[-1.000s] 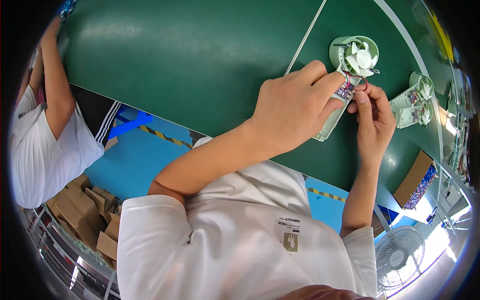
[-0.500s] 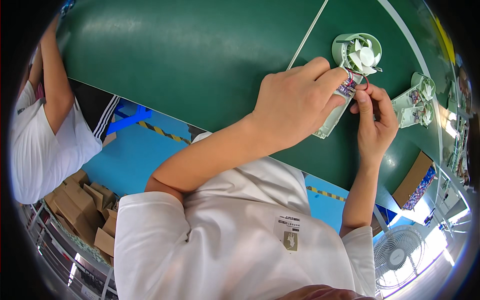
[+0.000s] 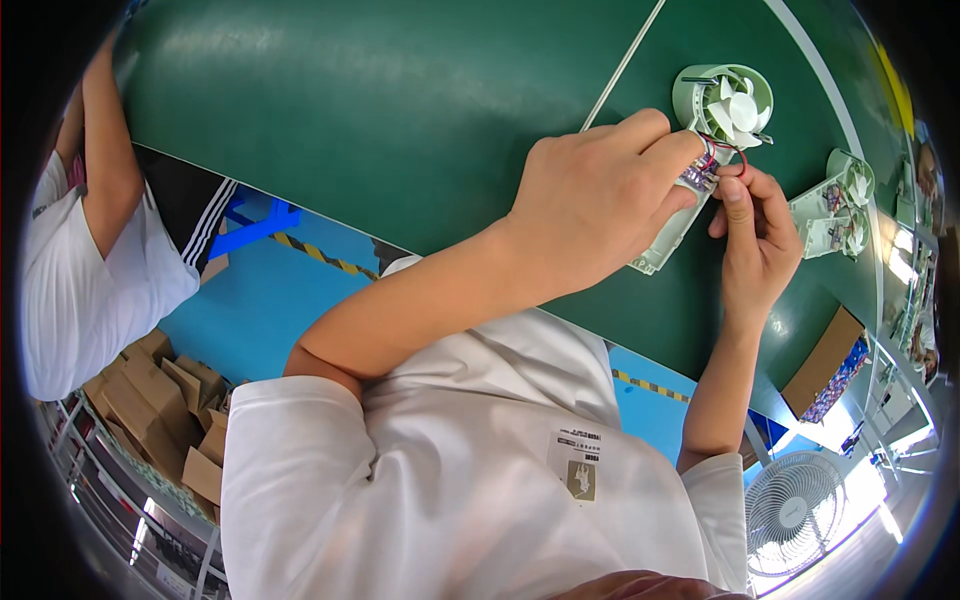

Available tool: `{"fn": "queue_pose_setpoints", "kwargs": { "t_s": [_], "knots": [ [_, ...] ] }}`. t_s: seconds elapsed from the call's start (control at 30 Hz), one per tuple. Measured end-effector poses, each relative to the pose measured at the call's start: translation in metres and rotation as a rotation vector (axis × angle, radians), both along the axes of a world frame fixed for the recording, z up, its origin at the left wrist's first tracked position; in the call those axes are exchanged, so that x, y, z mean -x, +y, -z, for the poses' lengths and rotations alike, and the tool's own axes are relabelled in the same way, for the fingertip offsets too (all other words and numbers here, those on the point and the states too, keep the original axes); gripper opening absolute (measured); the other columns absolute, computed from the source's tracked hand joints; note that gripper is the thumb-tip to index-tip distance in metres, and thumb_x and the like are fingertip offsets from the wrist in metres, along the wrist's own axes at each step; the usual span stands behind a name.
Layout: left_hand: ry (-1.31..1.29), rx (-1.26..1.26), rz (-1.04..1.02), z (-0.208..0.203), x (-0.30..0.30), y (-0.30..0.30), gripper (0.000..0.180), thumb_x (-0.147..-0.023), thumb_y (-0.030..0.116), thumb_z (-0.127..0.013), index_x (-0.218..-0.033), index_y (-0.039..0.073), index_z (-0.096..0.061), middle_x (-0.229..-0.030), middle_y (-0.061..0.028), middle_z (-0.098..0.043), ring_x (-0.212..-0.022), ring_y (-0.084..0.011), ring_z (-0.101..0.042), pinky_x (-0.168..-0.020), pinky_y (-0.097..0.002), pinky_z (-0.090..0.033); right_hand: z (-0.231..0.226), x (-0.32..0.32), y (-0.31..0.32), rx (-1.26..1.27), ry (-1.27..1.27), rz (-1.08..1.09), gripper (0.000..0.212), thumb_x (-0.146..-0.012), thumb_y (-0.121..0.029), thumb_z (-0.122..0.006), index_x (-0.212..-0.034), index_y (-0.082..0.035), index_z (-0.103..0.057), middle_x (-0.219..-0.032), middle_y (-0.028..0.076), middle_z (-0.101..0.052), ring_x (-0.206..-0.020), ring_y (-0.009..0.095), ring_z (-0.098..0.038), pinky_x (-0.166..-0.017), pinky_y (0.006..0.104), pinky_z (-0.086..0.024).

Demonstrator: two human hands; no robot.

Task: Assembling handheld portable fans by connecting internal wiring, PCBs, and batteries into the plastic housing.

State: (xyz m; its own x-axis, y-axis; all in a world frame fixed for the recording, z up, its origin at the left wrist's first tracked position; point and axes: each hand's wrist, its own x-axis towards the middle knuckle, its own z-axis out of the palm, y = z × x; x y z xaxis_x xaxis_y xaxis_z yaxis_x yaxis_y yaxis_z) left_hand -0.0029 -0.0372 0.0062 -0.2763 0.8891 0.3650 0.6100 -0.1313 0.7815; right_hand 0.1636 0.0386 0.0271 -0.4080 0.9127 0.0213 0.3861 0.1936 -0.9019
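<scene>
Pale green plastic fan housing (image 3: 655,250), open side up, is what we've got between our hands, over the right part of the worktop (image 3: 400,120). Can't tell if it's lying flat or lifted a touch. White impeller (image 3: 740,112) sits in the round ring at the far end, and a small circuit board (image 3: 698,178) is in the handle just below. A red wire (image 3: 743,162) bows out past the right edge.

Our left hand (image 3: 600,195) reaches across with its fingers closed on the housing around the board, tips partly hidden. Our right hand (image 3: 757,235) has thumb and forefinger pinching the red wire right beside the board; its end is covered, so no clue what it meets.

Tips, for what they're worth: we'd let the left do all the steadying so the right only has to guide wire. Pinch close to the end, and nudge rather than tug, since something that thin probably hates being yanked at its joint. We'd also keep the loop clear of the blades and go easy on the board with that left thumb.

Further right there are more pale green fan shells (image 3: 825,237), then a cardboard box (image 3: 820,360) nearer us, and a grille-fronted fan (image 3: 793,512) beyond the worktop. Way off left, a co-worker in a white shirt (image 3: 100,300).
</scene>
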Motion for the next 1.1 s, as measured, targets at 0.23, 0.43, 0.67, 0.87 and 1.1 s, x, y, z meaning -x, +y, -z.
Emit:
{"fn": "queue_pose_setpoints", "kwargs": {
  "t_s": [0.23, 0.43, 0.67, 0.87, 1.1],
  "knots": [
    [0.012, -0.005, -0.006, -0.001, -0.001, 0.0, 0.032, -0.077, 0.023, -0.079, -0.105, 0.014, -0.067, -0.077, 0.0007, -0.057, -0.058, -0.0171, -0.059, -0.05, -0.03, -0.045, -0.004, 0.002, 0.001, -0.228, -0.153, -0.021, 0.01, -0.09, -0.01, -0.071, -0.096, -0.001, -0.07, -0.081, 0.001, -0.066, -0.06, 0.005, -0.054, -0.053, 0.0188, -0.04],
    [0.009, -0.001, -0.001, 0.0, 0.0, 0.001, 0.032, -0.077, 0.023, -0.079, -0.105, 0.015, -0.067, -0.077, 0.0012, -0.057, -0.058, -0.0172, -0.059, -0.05, -0.03, -0.045, -0.016, 0.013, -0.007, -0.467, -0.332, -0.068, 0.01, -0.089, -0.007, -0.071, -0.097, -0.001, -0.069, -0.081, 0.001, -0.067, -0.064, 0.005, -0.058, -0.054, 0.019, -0.043],
    [0.0, -0.004, 0.04, -0.003, 0.006, 0.005, 0.028, -0.078, 0.022, -0.078, -0.102, 0.012, -0.068, -0.086, -0.0013, -0.061, -0.068, -0.0207, -0.062, -0.057, -0.0315, -0.049, -0.031, 0.014, 0.003, 0.361, -0.157, 0.093, 0.029, -0.092, -0.019, -0.07, -0.113, 0.0, -0.065, -0.086, 0.001, -0.07, -0.075, 0.005, -0.062, -0.052, 0.0163, -0.039],
    [0.014, -0.039, 0.165, -0.006, 0.016, 0.013, 0.023, -0.08, 0.016, -0.077, -0.099, 0.008, -0.067, -0.094, -0.0045, -0.063, -0.075, -0.0229, -0.063, -0.063, -0.0321, -0.051, -0.023, 0.01, 0.002, 0.376, -0.141, 0.058, 0.031, -0.093, -0.023, -0.068, -0.115, -0.001, -0.066, -0.089, -0.001, -0.071, -0.08, 0.003, -0.063, -0.051, 0.0166, -0.035],
    [0.01, 0.017, 0.13, -0.001, 0.01, 0.011, 0.024, -0.08, 0.01, -0.076, -0.101, 0.008, -0.067, -0.097, -0.0037, -0.062, -0.061, -0.0146, -0.061, -0.054, -0.028, -0.051, -0.033, 0.026, -0.002, 0.47, -0.108, 0.133, 0.031, -0.089, -0.024, -0.074, -0.104, 0.002, -0.067, -0.08, 0.0, -0.07, -0.072, 0.003, -0.061, -0.057, 0.0171, -0.041]
  ]
}}
